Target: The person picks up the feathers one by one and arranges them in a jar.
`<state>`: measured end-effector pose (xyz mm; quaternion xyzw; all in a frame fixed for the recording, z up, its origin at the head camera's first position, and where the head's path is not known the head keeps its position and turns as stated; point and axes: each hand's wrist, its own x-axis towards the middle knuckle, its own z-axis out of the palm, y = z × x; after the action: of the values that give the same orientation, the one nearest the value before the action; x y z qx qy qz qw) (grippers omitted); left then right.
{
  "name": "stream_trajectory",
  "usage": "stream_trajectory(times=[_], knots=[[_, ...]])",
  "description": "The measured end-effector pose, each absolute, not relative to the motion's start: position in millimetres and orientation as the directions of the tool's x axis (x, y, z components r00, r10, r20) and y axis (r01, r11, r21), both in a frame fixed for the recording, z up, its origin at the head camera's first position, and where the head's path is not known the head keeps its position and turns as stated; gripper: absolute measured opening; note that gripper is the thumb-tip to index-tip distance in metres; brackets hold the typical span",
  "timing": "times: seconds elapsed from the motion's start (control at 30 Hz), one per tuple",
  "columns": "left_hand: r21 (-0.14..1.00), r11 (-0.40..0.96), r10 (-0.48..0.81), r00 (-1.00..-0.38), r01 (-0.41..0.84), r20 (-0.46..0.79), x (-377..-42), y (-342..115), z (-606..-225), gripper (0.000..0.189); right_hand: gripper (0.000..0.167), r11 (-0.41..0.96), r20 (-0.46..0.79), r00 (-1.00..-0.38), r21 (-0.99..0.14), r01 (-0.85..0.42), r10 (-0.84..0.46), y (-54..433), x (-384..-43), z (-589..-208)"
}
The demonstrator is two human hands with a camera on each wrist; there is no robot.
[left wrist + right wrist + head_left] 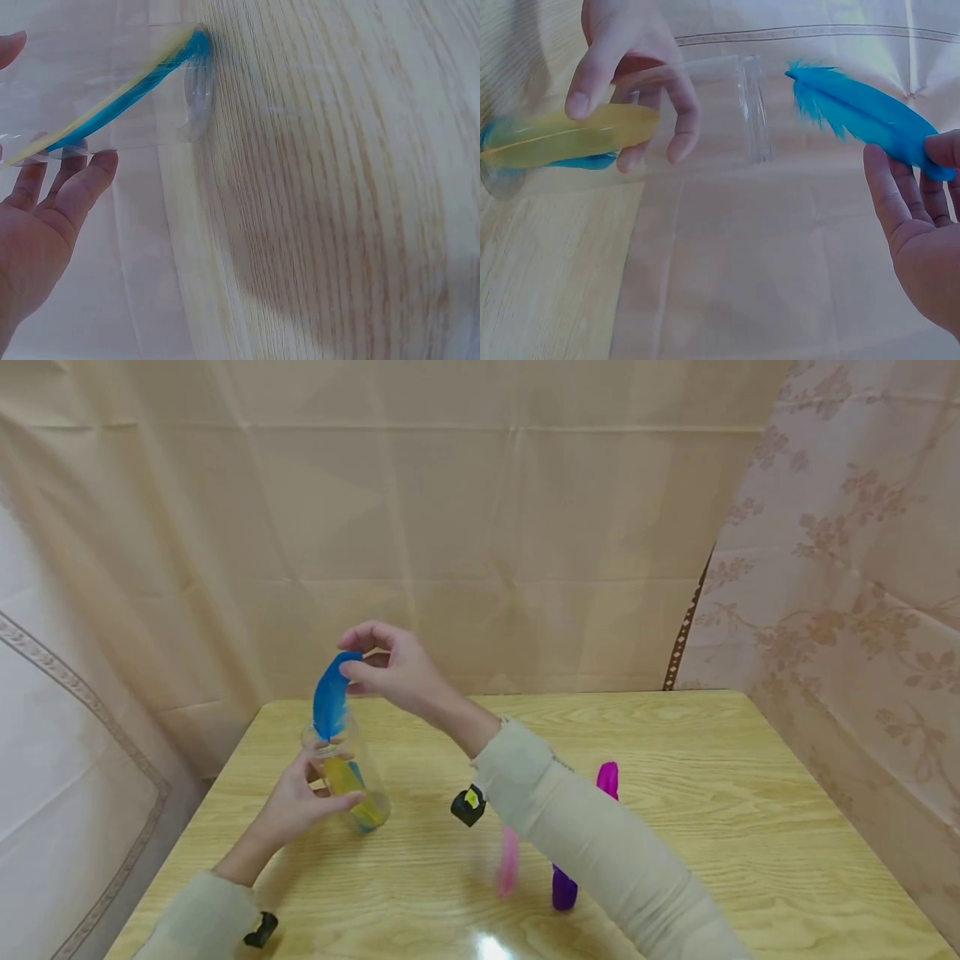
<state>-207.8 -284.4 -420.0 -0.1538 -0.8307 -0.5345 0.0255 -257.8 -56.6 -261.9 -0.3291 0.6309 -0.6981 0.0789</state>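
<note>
A clear jar stands tilted on the table's left side, gripped around its upper half by my left hand. Inside it lie a yellow feather and a blue feather. My right hand pinches another blue feather by its broad tip between thumb and fingers. That feather's quill end points down at the jar's mouth, and in the right wrist view it sits just outside the rim. In the left wrist view, my left fingers touch the jar's wall.
On the wooden table a pink feather, a purple feather and a magenta feather lie to the right, partly covered by my right sleeve. Beige curtains hang behind the table.
</note>
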Motion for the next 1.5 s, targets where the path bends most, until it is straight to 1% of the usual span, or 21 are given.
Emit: stream_trajectory(times=[0.27,0.57,0.8,0.9,1.0,1.13,1.23,1.33,1.5], knots=[[0.883,0.369,0.231,-0.949,0.290,0.215,-207.4,-284.3,-420.0,0.073,0.020,-0.148,0.406,-0.751,-0.909,-0.389,-0.522,-61.9,-257.7,-262.1],[0.880,0.354,0.237,-0.940,0.317,0.244,-208.3,-283.2,-420.9,0.075,0.018,-0.069,0.485,-0.721,-0.849,-0.523,-0.495,-71.7,-260.0,-268.8],[0.883,0.344,0.242,-0.939,0.319,0.245,-207.7,-283.7,-422.5,0.074,0.018,0.038,0.494,-0.713,-0.809,-0.587,-0.497,-75.1,-260.6,-270.7],[0.884,0.347,0.239,-0.941,0.314,0.240,-206.9,-284.4,-422.9,0.072,0.018,0.044,0.487,-0.698,-0.804,-0.594,-0.525,-75.6,-259.6,-271.9],[0.886,0.352,0.236,-0.945,0.302,0.228,-207.0,-285.6,-423.2,0.069,0.018,0.034,0.463,-0.679,-0.812,-0.582,-0.569,-76.0,-258.1,-274.7],[0.889,0.360,0.230,-0.950,0.284,0.211,-208.5,-286.0,-423.2,0.071,0.018,-0.037,0.421,-0.671,-0.861,-0.507,-0.610,-77.1,-256.7,-278.4],[0.887,0.370,0.228,-0.952,0.277,0.202,-209.5,-286.2,-423.2,0.073,0.019,-0.108,0.393,-0.682,-0.900,-0.421,-0.616,-77.7,-255.3,-279.3],[0.886,0.374,0.229,-0.953,0.275,0.199,-209.3,-286.3,-423.3,0.074,0.019,-0.149,0.366,-0.699,-0.924,-0.352,-0.615,-78.0,-253.8,-279.3],[0.883,0.378,0.231,-0.952,0.278,0.201,-208.7,-286.1,-422.6,0.074,0.017,-0.177,0.336,-0.717,-0.940,-0.290,-0.610,-78.4,-252.3,-279.2]])
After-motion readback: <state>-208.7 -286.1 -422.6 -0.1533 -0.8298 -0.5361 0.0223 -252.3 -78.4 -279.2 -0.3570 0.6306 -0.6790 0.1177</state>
